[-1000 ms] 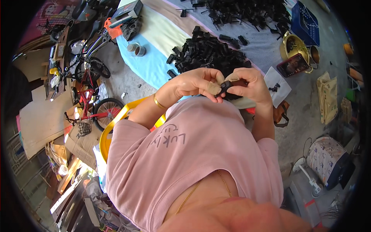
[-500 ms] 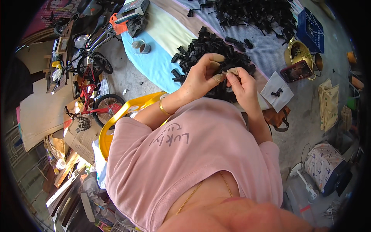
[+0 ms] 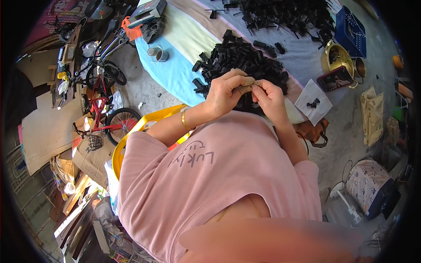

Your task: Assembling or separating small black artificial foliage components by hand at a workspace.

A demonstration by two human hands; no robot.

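Observation:
My left hand (image 3: pixel 230 90) and my right hand (image 3: pixel 268 97) meet fingertip to fingertip over the near side of a heap of small black plastic parts (image 3: pixel 245 57). Both are closed in a pinch. Whatever sits between the fingertips is too small and too covered to make out. The fingertips of the left hand look wrapped in pale tape or covers. A gold bangle (image 3: pixel 186 119) circles the left wrist. To the right of my hands, a white paper sheet (image 3: pixel 310 111) carries a few tiny black pieces (image 3: pixel 313 103).
Farther off lies a larger black pile (image 3: pixel 285 17) on the striped cloth (image 3: pixel 193 35). At right stand a gold pot (image 3: pixel 329 57), a phone (image 3: pixel 335 79) and a blue basket (image 3: pixel 351 35). Two cups (image 3: pixel 161 55) are at left, beyond a yellow chair (image 3: pixel 118 155). A red bicycle (image 3: pixel 103 118) stands farther left.
My left fingers have curled in more tightly, and the two hands have come closer together at the fingertips. The right hand has tilted slightly down and left.

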